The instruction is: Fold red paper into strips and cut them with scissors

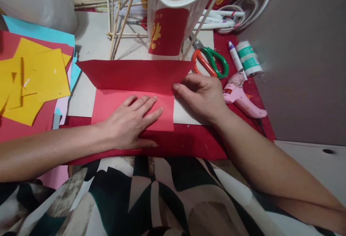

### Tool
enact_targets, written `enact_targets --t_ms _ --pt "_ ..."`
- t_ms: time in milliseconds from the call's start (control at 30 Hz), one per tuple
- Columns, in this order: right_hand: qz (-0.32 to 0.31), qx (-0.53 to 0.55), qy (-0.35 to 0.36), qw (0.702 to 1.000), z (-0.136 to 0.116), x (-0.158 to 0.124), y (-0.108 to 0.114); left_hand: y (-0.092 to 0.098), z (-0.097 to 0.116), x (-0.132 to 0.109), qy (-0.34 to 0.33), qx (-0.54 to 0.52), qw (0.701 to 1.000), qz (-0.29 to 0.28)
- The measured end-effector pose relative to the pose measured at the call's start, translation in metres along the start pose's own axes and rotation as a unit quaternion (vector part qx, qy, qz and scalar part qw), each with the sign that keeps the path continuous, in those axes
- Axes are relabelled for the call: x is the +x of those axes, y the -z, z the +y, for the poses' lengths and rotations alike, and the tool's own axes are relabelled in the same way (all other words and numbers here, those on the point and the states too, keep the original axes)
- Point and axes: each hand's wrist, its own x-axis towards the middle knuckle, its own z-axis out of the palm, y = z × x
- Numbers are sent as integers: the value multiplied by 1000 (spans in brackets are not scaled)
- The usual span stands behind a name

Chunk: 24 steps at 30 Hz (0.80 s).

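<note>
A sheet of red paper (132, 75) lies folded across its middle in front of me. Its far half stands up at a slant, while the near half rests flat. My left hand (132, 118) presses on the near half, palm down with the fingers spread. At the right end of the crease, my right hand (204, 93) pinches the paper's edge between thumb and fingers; some of those fingertips are hidden behind the sheet. Under the paper is a white board (81, 102) on a dark red cloth (183, 142).
Yellow paper pieces (45, 73) are piled on the left. Behind stand a stick frame (119, 23) and a red-and-white cup (170, 30). Scissors (212, 62), a marker (235, 56), a white-and-green roll (249, 58) and a pink glue gun (244, 102) lie right, beside a grey wall (305, 55).
</note>
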Motion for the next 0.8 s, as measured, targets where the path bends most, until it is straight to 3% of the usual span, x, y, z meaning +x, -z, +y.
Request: enact_targets --t_ms 133,267,433,600,800 --pt "-2 -16 -12 1000 -6 -6 10 -1 -2 -2 5 -20 1000 2" --pt "-68 -23 -16 997 -10 -15 20 3 -8 -2 42 -80 996 8" --pt "-119 -9 -4 993 -10 -20 13 16 -25 1 68 -213 974 30" --pt "-122 -66 -3 990 -9 -20 9 28 -39 3 101 -319 940 65" --pt "-132 -108 0 985 -14 -19 10 31 -45 2 133 -356 922 69"
